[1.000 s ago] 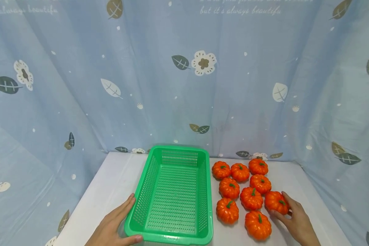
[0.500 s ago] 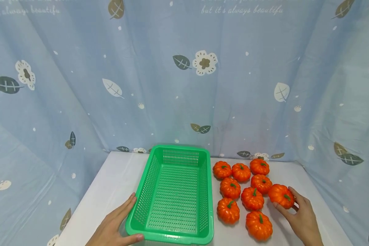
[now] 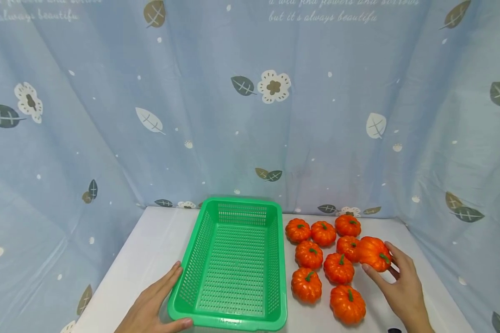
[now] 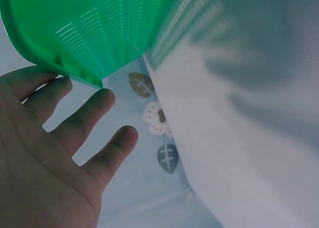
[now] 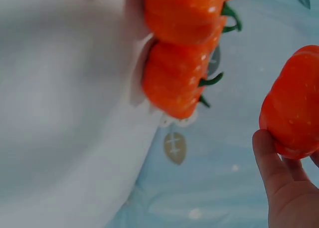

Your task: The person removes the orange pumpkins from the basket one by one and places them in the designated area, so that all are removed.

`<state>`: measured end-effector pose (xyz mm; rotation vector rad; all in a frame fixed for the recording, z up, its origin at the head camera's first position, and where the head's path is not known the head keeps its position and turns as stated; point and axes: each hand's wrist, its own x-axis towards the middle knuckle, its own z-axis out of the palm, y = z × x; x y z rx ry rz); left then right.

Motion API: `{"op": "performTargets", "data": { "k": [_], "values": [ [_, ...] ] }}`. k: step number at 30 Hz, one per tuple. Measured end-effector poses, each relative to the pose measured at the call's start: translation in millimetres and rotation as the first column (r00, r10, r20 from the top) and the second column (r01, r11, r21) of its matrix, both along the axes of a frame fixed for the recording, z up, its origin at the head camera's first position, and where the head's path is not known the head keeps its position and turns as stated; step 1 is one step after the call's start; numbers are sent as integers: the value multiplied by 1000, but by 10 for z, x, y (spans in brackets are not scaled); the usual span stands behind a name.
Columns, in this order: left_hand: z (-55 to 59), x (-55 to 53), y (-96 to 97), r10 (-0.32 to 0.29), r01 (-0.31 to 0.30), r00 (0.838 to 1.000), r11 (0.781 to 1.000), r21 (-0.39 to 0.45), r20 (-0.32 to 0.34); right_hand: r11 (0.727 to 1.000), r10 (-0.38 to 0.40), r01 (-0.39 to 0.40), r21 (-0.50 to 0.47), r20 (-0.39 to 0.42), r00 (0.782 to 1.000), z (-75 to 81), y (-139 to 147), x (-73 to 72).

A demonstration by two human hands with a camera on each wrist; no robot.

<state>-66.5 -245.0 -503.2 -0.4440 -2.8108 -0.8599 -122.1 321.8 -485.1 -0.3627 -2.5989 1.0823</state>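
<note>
My right hand (image 3: 403, 286) holds a small orange pumpkin (image 3: 371, 253) with a green stem, thumb on the near side and fingers on the far side. In the right wrist view the held pumpkin (image 5: 294, 106) is up off the table. My left hand (image 3: 150, 305) rests against the near left corner of a green plastic basket (image 3: 284, 277), its thumb at the front rim. The left wrist view shows those fingers (image 4: 84, 120) spread and fairly straight, some touching the basket (image 4: 104, 33). No thing lies inside the basket.
Several more orange pumpkins (image 3: 306, 285) stand between the basket and my right hand on the white table (image 3: 158, 236). A blue patterned curtain (image 3: 208, 115) borders the table at the back and both sides. A small dark object (image 3: 394, 330) shows at the bottom edge.
My right hand has lifted the pumpkin off the table, moving it up and slightly away from me, and its stem has tilted to the right. The left hand and basket have stayed put.
</note>
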Motion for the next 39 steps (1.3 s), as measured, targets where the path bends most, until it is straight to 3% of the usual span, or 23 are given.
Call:
{"op": "performTargets", "data": {
  "k": [9,19,26,33,39],
  "values": [
    [-19,3,-5,-21,21,1000,1000,5,-3,994,113,-113,-2,-12,994,89,-264,14],
    [-16,-14,13,-10,10,1000,1000,2,28,967,254,-254,14,-91,963,62,-489,14],
    [12,-1,35,9,-14,993,999,39,119,933,361,-358,43,-136,923,117,-632,-63],
    [34,-11,68,-3,2,997,1000,12,81,893,450,-440,95,-173,876,217,-823,-171],
    [51,8,73,-2,0,997,1000,21,74,841,539,-530,106,-223,812,308,-1013,-274]
  ]
}}
